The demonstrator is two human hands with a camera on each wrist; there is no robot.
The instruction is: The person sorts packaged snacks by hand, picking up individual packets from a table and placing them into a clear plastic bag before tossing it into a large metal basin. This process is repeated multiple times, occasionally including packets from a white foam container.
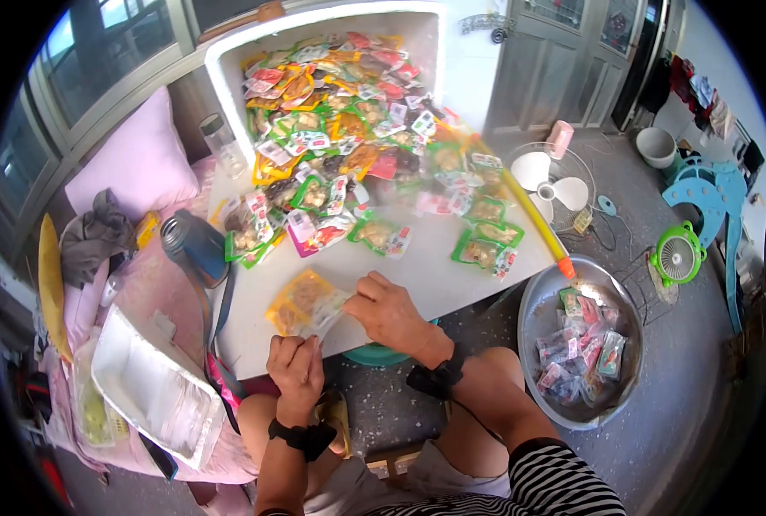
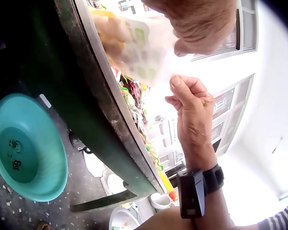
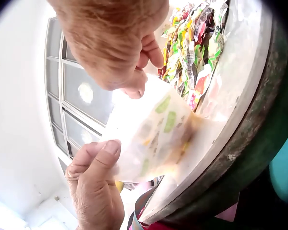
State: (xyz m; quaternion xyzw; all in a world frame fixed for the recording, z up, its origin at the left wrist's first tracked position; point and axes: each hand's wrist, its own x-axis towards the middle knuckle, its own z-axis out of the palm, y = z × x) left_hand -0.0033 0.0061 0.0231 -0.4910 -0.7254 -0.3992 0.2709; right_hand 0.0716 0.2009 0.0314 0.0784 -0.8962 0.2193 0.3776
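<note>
Between my two hands hangs a yellow-and-clear food packet [image 1: 301,301], over the front edge of the white tabletop. My left hand [image 1: 295,370] pinches its near corner, with thumb and bent forefinger on the pale edge in the right wrist view. Higher and to the right, my right hand [image 1: 392,314] pinches the other corner of that edge. The packet's pale film [image 3: 158,127] with green print stretches between the fingers, its yellow end pointing away over the table. Beyond it, loose snack packets [image 1: 314,193] lie on the table.
A white foam box [image 1: 441,60] tipped toward me spills many packets onto the table [image 1: 435,284]. A blue-grey flask [image 1: 194,249] stands left, and a yellow stick [image 1: 533,211] lies along the right. A metal basin [image 1: 533,301] with packets sits right; a teal basin [image 2: 50,148] is below.
</note>
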